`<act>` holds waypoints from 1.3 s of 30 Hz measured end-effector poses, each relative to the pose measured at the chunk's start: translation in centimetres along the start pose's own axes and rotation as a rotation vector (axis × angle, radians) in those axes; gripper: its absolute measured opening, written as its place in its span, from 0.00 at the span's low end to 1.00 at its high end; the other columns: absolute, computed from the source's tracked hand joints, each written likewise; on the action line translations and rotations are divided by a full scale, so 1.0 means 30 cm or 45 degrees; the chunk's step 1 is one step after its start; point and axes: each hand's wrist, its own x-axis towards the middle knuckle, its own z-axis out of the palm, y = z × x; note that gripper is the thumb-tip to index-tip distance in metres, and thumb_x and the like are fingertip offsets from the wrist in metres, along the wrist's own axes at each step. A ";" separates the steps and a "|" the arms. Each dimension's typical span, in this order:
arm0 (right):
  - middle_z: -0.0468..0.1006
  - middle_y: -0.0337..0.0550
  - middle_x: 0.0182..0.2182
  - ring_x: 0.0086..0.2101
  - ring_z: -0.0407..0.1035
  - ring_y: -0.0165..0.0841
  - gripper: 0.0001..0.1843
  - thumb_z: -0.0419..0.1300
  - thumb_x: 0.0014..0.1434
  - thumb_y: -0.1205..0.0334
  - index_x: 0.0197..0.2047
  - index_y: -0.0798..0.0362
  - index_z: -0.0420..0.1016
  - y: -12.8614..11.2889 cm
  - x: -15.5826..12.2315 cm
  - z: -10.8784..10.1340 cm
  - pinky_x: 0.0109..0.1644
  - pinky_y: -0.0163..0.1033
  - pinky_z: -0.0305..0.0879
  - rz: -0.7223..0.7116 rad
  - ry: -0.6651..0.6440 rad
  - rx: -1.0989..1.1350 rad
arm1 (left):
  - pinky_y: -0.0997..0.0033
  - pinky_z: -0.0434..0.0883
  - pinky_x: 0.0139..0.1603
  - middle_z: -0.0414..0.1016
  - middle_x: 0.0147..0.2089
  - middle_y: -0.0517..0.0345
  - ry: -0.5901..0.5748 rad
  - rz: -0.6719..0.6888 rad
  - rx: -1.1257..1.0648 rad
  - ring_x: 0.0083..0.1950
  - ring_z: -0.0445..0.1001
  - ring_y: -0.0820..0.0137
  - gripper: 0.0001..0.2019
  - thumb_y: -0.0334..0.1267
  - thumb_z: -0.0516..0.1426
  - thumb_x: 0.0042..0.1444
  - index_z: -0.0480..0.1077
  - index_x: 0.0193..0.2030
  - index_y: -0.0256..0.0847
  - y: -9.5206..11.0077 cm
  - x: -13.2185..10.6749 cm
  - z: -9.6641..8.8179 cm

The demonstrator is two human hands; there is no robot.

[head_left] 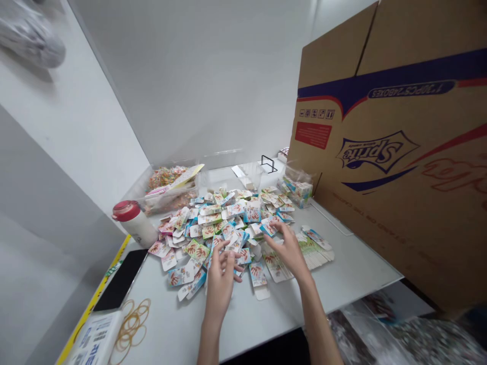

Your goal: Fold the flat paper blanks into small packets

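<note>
Head view. Loose heap of small printed cardboard boxes, white with blue, green and pink (212, 209), mid-surface (171, 324). Left hand (222, 271) at its near side, fingers parted, nothing seen in them. Right hand (286, 249), well apart from the left, thumb and forefinger at a blue-and-white box (268, 229); can't tell whether gripped. Boxes overlap: pulling one could slide its neighbours. A low right wrist might scatter the fanned green-and-white cartons (316, 255). Leftward spill could nudge the red-lidded white bottle (140, 232).
</note>
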 end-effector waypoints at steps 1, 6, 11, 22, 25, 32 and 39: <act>0.72 0.46 0.51 0.51 0.63 0.40 0.21 0.58 0.59 0.50 0.52 0.50 0.68 -0.006 0.010 0.015 0.54 0.44 0.59 -0.025 -0.008 0.044 | 0.73 0.73 0.22 0.72 0.43 0.49 -0.006 -0.005 0.005 0.32 0.75 0.69 0.28 0.55 0.53 0.59 0.56 0.59 0.40 -0.004 0.002 0.000; 0.62 0.45 0.62 0.61 0.52 0.42 0.18 0.55 0.63 0.53 0.54 0.48 0.72 -0.023 0.041 0.114 0.64 0.50 0.49 -0.218 -0.128 -0.037 | 0.74 0.72 0.22 0.72 0.43 0.49 -0.059 -0.022 0.022 0.31 0.74 0.70 0.28 0.55 0.53 0.59 0.56 0.58 0.40 -0.003 -0.002 0.012; 0.52 0.41 0.67 0.65 0.45 0.40 0.24 0.53 0.65 0.52 0.63 0.43 0.65 -0.015 -0.005 0.127 0.67 0.49 0.45 -0.261 -0.130 -0.085 | 0.76 0.72 0.23 0.72 0.41 0.52 -0.102 -0.024 0.052 0.31 0.73 0.72 0.26 0.54 0.52 0.60 0.56 0.59 0.40 -0.004 -0.007 0.012; 0.69 0.59 0.55 0.55 0.62 0.47 0.26 0.47 0.60 0.59 0.55 0.62 0.73 0.205 -0.018 -0.106 0.60 0.51 0.56 0.023 0.490 -0.555 | 0.74 0.71 0.23 0.73 0.42 0.50 -0.112 -0.035 0.078 0.31 0.73 0.72 0.26 0.55 0.52 0.60 0.58 0.57 0.39 0.003 -0.006 0.008; 0.73 0.64 0.50 0.50 0.67 0.53 0.27 0.48 0.57 0.58 0.52 0.65 0.75 0.309 -0.049 -0.178 0.55 0.55 0.57 0.224 0.461 -0.731 | 0.75 0.71 0.23 0.72 0.41 0.50 -0.120 -0.033 0.098 0.31 0.73 0.71 0.25 0.55 0.51 0.60 0.60 0.56 0.39 0.002 -0.004 0.006; 0.81 0.51 0.37 0.38 0.73 0.45 0.19 0.52 0.55 0.57 0.37 0.56 0.82 0.283 -0.061 -0.222 0.48 0.46 0.62 0.187 0.485 -0.558 | 0.73 0.72 0.24 0.72 0.42 0.49 -0.178 -0.028 0.104 0.32 0.74 0.70 0.25 0.55 0.52 0.60 0.62 0.54 0.38 0.011 -0.016 0.037; 0.79 0.44 0.39 0.43 0.70 0.37 0.09 0.60 0.59 0.60 0.41 0.52 0.79 -0.099 -0.090 -0.176 0.49 0.42 0.63 -0.273 0.463 -0.033 | 0.68 0.76 0.31 0.73 0.50 0.41 -0.331 -0.136 -0.106 0.41 0.77 0.64 0.32 0.60 0.49 0.60 0.64 0.60 0.35 0.029 -0.040 0.072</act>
